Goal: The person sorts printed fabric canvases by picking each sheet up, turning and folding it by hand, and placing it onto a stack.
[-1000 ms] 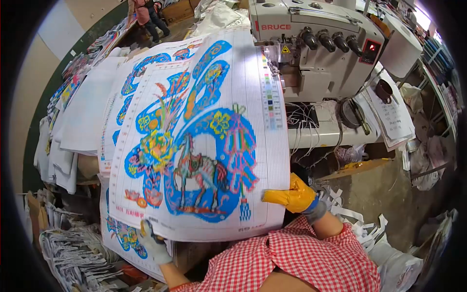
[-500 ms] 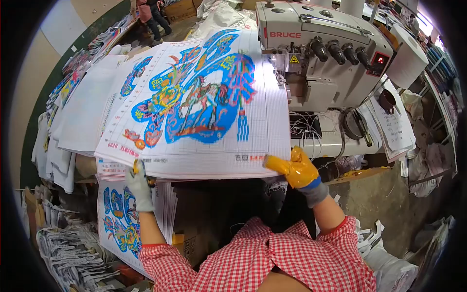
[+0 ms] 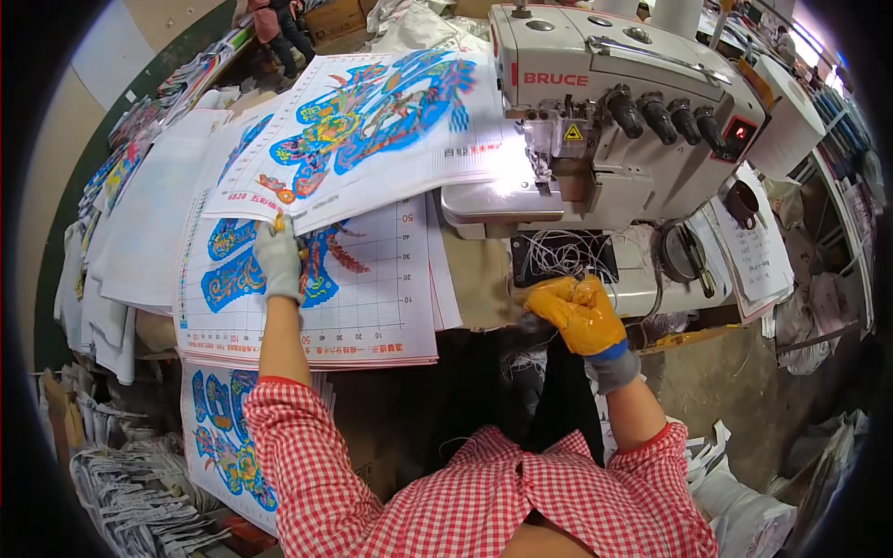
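My left hand (image 3: 279, 259), in a pale glove with yellow at the fingers, is closed on the lower edge of a printed cross-stitch fabric sheet (image 3: 316, 139). The sheet is raised and slanted, its right edge by the needle area of the overlock sewing machine (image 3: 623, 102). Beneath it lies a stack of similar printed sheets (image 3: 372, 307) with blue motifs and a numbered grid. My right hand (image 3: 572, 314), in a yellow coated glove with a grey cuff, hovers apart from the fabric, before the machine's table edge. Its fingers are curled; whether anything is inside is hidden.
White thread (image 3: 567, 256) lies tangled below the machine. A dark round dish (image 3: 684, 249) and written papers (image 3: 752, 242) sit at right. Bundled fabric (image 3: 139, 493) is piled at lower left. A person's legs (image 3: 279, 37) show at the far left.
The fabric sheet has moved away and its right side has swung up to the machine, uncovering the stack. My left hand moved forward with it; my right hand let go of its corner.
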